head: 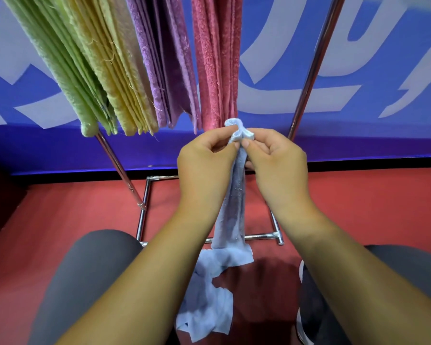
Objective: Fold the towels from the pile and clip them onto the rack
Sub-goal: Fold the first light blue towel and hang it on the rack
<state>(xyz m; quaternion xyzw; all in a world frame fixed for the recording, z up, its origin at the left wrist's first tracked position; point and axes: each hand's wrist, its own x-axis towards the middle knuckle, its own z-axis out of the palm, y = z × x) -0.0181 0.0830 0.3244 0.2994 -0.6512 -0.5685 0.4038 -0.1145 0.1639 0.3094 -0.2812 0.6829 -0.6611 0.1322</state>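
Blue banner with big white lettering fills the background, red floor (pixel 358 207) below it, and a chrome metal rack (pixel 311 68) stands in front with folded terry towels already hanging: a green one (pixel 60 61), a yellow one (pixel 115 78), a purple one (pixel 164 58) and a dark pink one (pixel 217 58). Down the middle we have the pale blue thin towel (pixel 234 200), pinched at its top edge just below the pink one, stretched into a narrow strip and trailing down to a loose heap on the floor between the person's knees. It looks light and completely limp, no stiffness at all, so it will sag and twist wherever it is not held; the bunched top corner is the sensible place to hold, and that is where both hands are. Left hand (pixel 204 160) has thumb and fingertips closed on the fabric from its side, right hand (pixel 276 158) mirrors it, each grip clamped on the towel with the thumbs nearly touching. Both forearms reach forward and up, wrists slightly bent inward, knuckles outward. No clip is visible, so I'd judge the folding isn't finished yet.
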